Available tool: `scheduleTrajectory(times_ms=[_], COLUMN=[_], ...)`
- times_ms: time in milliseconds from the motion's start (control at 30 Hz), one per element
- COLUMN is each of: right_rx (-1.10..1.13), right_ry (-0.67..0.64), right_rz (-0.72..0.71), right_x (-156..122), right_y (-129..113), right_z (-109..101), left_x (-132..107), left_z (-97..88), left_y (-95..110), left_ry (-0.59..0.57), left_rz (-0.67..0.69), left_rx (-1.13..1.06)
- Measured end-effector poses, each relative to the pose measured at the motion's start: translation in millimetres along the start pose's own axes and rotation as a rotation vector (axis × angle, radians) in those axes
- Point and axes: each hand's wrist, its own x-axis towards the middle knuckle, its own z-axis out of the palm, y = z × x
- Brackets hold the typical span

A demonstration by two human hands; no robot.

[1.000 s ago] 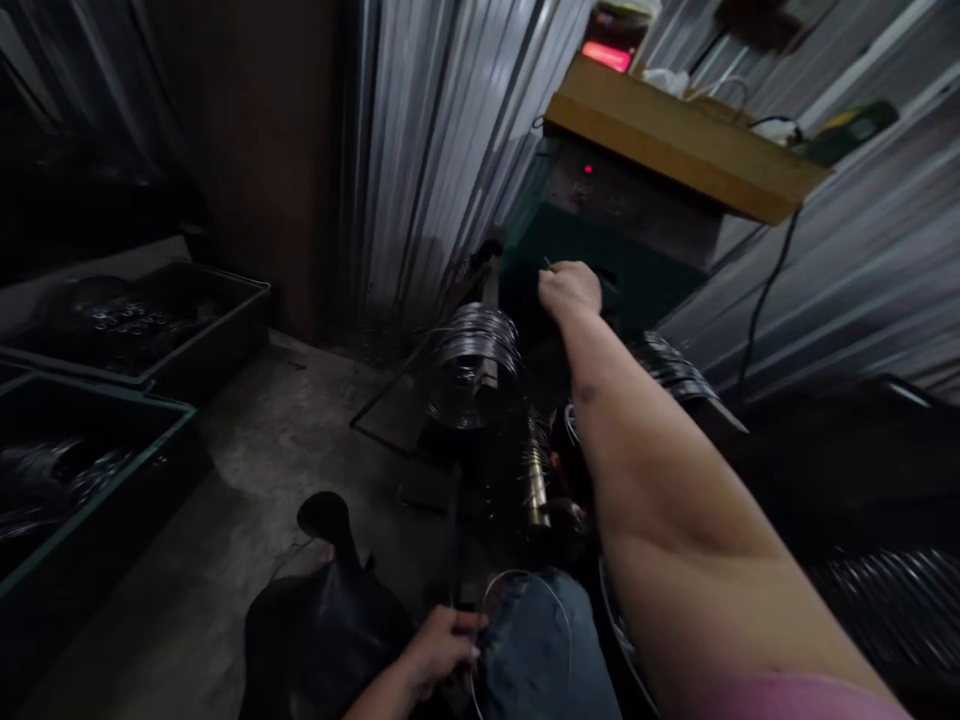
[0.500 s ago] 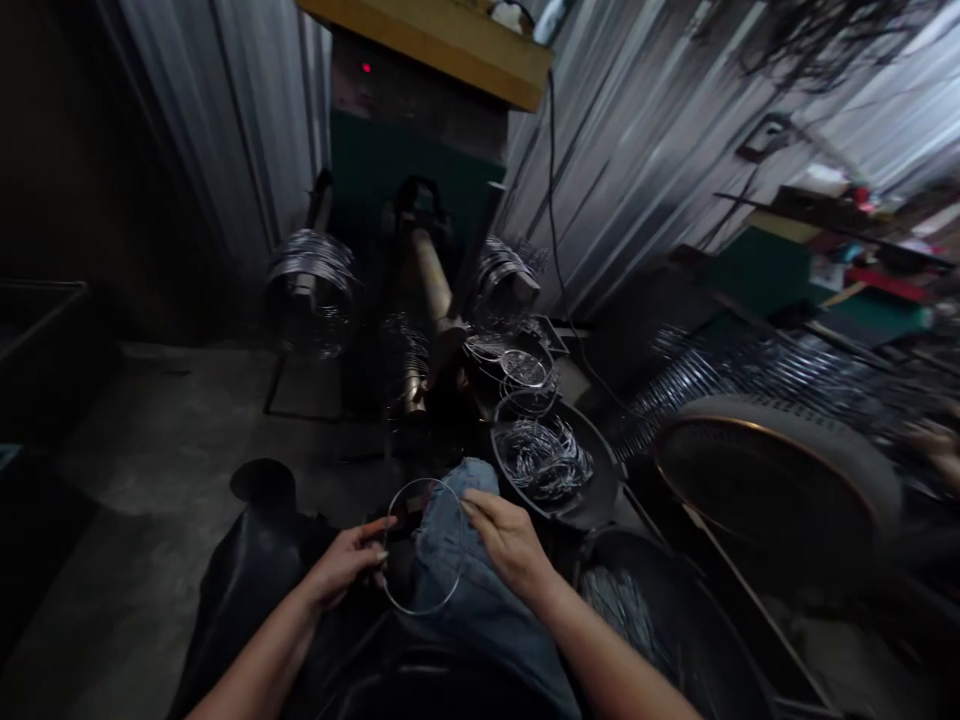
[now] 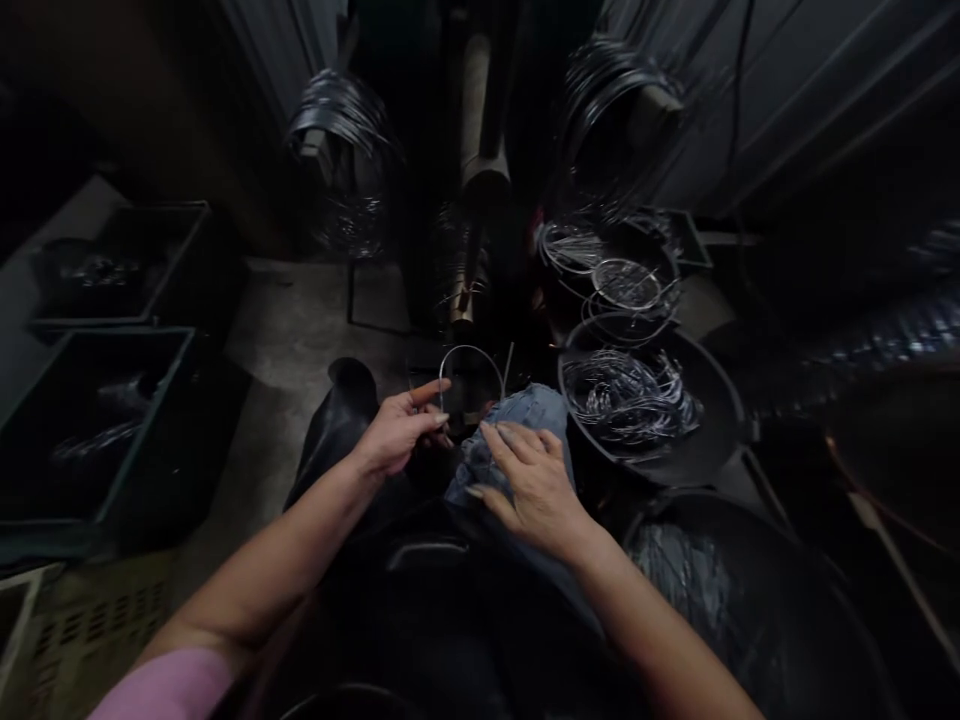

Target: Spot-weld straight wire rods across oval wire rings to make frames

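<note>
A thin metal wire ring point(image 3: 470, 347) stands up in front of my lap. My left hand point(image 3: 401, 430) pinches its left side between thumb and fingers, with the index finger stretched out. My right hand point(image 3: 536, 485) is open, fingers extended and thumb apart, over the denim-covered knee point(image 3: 544, 405). A straight end of wire point(image 3: 508, 366) rises near the ring's right side; whether it joins the ring I cannot tell. The lower part of the ring is hidden or lost in the dark.
To the right stand a black basin point(image 3: 724, 400) of tangled wire pieces and another dark basin point(image 3: 757, 560). Wire coils point(image 3: 341, 105) hang ahead on the left, more coils point(image 3: 619, 80) on the right. Crates point(image 3: 184, 365) stand at left. A metal cylinder point(image 3: 484, 180) projects ahead.
My right hand has let go of the ring's right side and opened over the knee. My left hand still holds the ring. The view has turned downward and to the left.
</note>
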Motion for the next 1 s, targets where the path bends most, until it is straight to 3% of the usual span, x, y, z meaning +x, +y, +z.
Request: scheduleTrajectory(times_ms=[167, 433, 567, 867, 1000], right_rx=[-0.035, 0.066, 0.175, 0.065, 0.050], right_ry=[-0.024, -0.117, -0.073, 0.024, -0.007], right_rz=[-0.060, -0.036, 0.008, 0.013, 0.003], right_x=[22.6, 37.0, 40.0, 39.4, 40.0], right_y=[-4.1, -8.5, -14.6, -23.9, -22.2], right_z=[12.1, 9.7, 9.9, 10.5, 7.7], left_x=[-4.6, -1.2, -4.7, -3.1, -2.7], left_z=[-1.0, -7.5, -7.9, -8.9, -7.2], left_y=[4.5, 9.3, 13.8, 16.3, 21.3], left_ry=[-0.049, -0.099, -0.132, -0.155, -0.172], left_rz=[-0.016, -0.015, -0.026, -0.034, -0.038], left_rx=[-0.110, -0.180, -0.203, -0.295, -0.304])
